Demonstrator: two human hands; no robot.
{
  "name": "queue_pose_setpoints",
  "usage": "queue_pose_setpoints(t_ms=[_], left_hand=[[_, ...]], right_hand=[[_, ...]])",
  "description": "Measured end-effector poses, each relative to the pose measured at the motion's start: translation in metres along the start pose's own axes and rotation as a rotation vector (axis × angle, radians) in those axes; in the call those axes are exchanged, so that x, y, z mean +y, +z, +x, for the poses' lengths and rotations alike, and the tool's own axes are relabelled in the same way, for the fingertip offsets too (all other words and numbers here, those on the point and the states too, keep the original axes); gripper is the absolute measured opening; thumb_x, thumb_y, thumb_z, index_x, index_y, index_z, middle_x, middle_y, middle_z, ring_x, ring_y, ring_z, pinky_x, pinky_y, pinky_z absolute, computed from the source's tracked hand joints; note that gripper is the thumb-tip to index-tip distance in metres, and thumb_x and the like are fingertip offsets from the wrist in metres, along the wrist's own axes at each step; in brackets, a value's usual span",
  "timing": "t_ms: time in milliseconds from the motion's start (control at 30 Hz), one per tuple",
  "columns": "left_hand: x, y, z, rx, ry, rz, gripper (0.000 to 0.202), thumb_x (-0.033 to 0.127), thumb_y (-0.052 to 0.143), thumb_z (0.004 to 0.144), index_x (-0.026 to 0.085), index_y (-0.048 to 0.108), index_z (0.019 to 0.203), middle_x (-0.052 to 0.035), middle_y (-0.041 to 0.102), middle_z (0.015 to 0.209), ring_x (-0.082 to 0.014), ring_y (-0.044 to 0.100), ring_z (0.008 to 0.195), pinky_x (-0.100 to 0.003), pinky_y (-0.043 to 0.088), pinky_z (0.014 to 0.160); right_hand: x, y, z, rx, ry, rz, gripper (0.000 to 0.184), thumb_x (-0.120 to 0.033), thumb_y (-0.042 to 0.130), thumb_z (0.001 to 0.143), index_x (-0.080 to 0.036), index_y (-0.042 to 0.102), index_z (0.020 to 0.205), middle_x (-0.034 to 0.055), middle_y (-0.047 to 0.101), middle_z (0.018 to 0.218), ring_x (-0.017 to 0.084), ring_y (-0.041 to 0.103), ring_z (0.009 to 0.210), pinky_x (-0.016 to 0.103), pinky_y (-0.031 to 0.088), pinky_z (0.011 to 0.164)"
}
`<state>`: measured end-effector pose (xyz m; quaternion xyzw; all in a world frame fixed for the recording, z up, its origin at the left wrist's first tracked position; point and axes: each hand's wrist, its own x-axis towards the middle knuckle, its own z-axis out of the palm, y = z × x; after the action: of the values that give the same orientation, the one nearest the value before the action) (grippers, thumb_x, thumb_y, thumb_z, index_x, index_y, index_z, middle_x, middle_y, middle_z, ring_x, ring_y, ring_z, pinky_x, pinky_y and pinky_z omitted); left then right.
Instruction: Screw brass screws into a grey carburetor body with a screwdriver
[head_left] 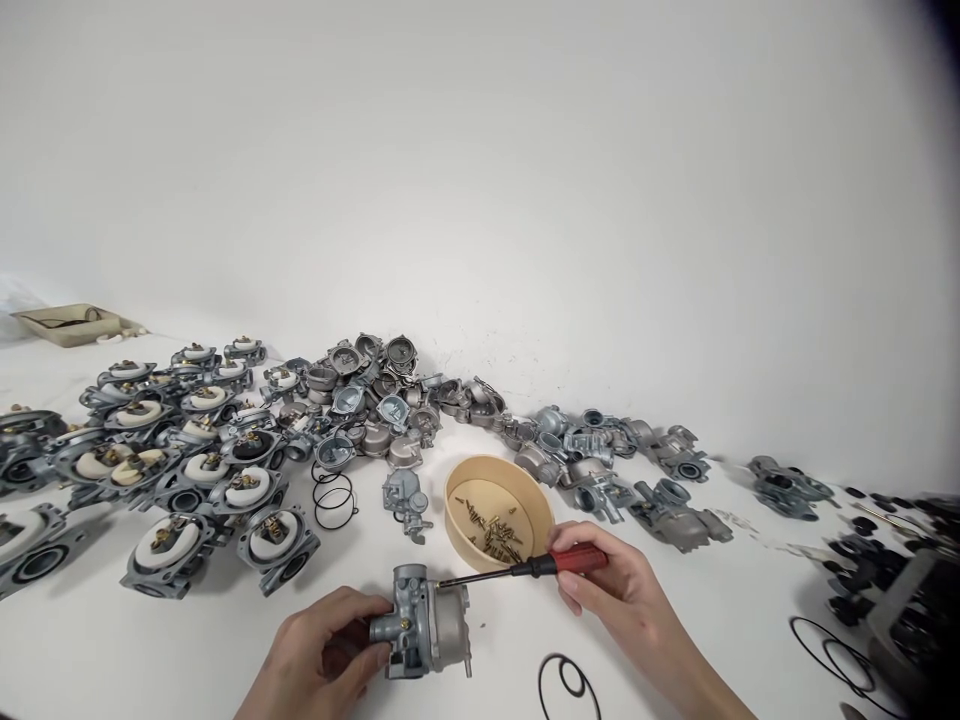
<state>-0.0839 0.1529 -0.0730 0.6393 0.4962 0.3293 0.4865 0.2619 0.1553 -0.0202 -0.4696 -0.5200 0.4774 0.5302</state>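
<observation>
A grey metal carburetor [409, 625] lies on its side at the lower middle, its rounded float bowl [451, 628] facing right. My left hand [326, 645] grips its left end between thumb and fingers. In my right hand [600, 580] is a screwdriver [577, 560] with a red and black handle. Its dark shaft points left, and the tip meets a brass-coloured screw at the upper edge of the bowl flange. Just behind the shaft stands a round tan tub [457, 530] holding many small brass screws [495, 535].
Carburetor bodies with white floats [161, 540] cover the left. Loose bowls [349, 400] are heaped at the back, and assembled carburetors [592, 450] at back right. Black rubber rings [570, 680] lie in front, black parts [862, 580] far right. A shallow tray [71, 325] sits far left.
</observation>
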Motion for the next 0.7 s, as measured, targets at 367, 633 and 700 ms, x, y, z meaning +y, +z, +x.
queue_pose_setpoints(t_ms=[367,633,700], left_hand=[[-0.002,-0.001,-0.003,-0.018,-0.032,0.089,0.027,0.037,0.069,0.089,0.023,0.08,0.11,-0.0068,0.079,0.098,-0.0227,0.073,0.086,-0.023,0.055,0.073],[0.009,-0.004,-0.004,-0.007,0.016,0.056,0.021,0.031,0.072,0.084,0.022,0.084,0.099,-0.0072,0.078,0.089,-0.0204,0.069,0.076,-0.022,0.053,0.068],[0.01,-0.005,-0.004,-0.013,0.025,0.036,0.018,0.029,0.073,0.083,0.022,0.085,0.095,-0.0067,0.077,0.088,-0.0197,0.068,0.074,-0.022,0.052,0.066]], right_hand=[[0.002,-0.001,0.001,-0.033,0.017,-0.007,0.031,-0.046,0.086,0.086,-0.02,0.074,0.097,0.0028,0.065,0.083,0.012,0.049,0.059,0.03,0.04,0.06],[0.002,-0.003,0.002,-0.048,0.029,0.015,0.032,-0.046,0.086,0.086,-0.019,0.075,0.097,0.0016,0.062,0.075,0.014,0.05,0.06,0.031,0.04,0.061],[0.002,-0.004,0.002,-0.053,0.035,0.006,0.034,-0.047,0.087,0.085,-0.018,0.075,0.097,0.0014,0.061,0.071,0.015,0.051,0.06,0.032,0.04,0.061]])
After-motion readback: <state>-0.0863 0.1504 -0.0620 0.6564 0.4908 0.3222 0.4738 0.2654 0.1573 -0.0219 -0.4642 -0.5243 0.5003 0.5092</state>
